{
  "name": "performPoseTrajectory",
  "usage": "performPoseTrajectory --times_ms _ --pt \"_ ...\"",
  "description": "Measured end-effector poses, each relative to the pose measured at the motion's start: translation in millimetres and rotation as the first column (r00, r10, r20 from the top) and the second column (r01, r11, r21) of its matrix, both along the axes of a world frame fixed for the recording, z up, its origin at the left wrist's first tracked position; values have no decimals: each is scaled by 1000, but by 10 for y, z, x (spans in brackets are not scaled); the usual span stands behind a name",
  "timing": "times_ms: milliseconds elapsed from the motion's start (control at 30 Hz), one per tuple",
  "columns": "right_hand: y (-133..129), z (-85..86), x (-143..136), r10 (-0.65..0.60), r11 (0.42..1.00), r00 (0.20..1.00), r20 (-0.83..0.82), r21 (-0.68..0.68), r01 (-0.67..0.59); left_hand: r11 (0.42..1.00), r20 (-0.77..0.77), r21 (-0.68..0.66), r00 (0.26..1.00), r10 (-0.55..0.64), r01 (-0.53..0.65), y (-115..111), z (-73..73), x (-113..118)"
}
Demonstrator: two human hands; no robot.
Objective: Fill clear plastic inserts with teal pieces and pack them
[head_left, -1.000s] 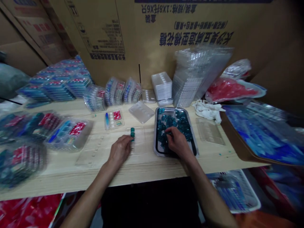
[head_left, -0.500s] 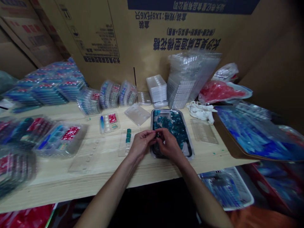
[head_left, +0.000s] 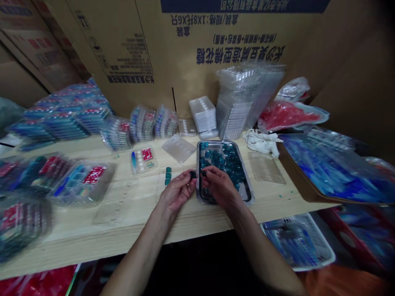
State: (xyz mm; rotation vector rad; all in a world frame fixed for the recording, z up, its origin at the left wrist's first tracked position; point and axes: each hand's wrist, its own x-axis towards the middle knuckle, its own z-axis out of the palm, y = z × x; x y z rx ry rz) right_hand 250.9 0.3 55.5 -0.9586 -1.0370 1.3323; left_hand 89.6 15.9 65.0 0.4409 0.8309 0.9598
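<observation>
Left hand [head_left: 176, 192] and right hand [head_left: 220, 185] close but apart at left rim of metal tray [head_left: 247, 181], clear tray [head_left: 162, 192] just left; each pinching a dark piece [head_left: 193, 174]. Fingertip-only hold: weak pinch could drop one outside either tray.

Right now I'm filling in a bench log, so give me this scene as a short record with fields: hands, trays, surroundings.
Left hand: pinching a dark teal piece
Right hand: pinching a second dark piece, at the metal tray's left side
Metal tray: holds many loose teal pieces
Clear tray: left of the metal tray, partly hidden by the left hand; column of green pieces in it
Backdrop: large cardboard box, lettering upside down
</observation>
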Motion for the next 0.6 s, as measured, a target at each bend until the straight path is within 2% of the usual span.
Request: performPoseTrajectory --times_ms 33,100,167,233,333,400,467,533,600 --pt "6 11 42 -3 1000 999 -51 -20 2 1000 -6 6 1000 16 -16 3 12 -60" --pt "14 22 177 -48 999 998 -34 -26 48 997 -64 44 995 71 -68 17 35 -240" --pt "13 14 356 -109 994 989 98 -12 110 982 -187 138 970 153 -128 35 49 -483" --pt "7 -11 524 -147 989 965 219 0 151 945 -363 296 899 245 -138 43 40 -729" --pt "-6 -55 643 -180 982 951 252 -4 187 859 -618 512 705 350 23 28 -33 -960" --pt "-24 -75 606 -176 983 953 247 -15 185 799 -738 570 547 395 192 9 -109 -993" --pt "-51 -89 498 -139 988 953 270 -22 150 740 -806 570 417 420 357 -7 -183 -970" --pt "-85 -105 360 -83 996 947 311 -17 93 677 -835 549 357 419 490 -18 -242 -945" --pt "-116 -131 226 -32 999 937 348 4 33 640 -842 540 346 415 547 -28 -286 -947"
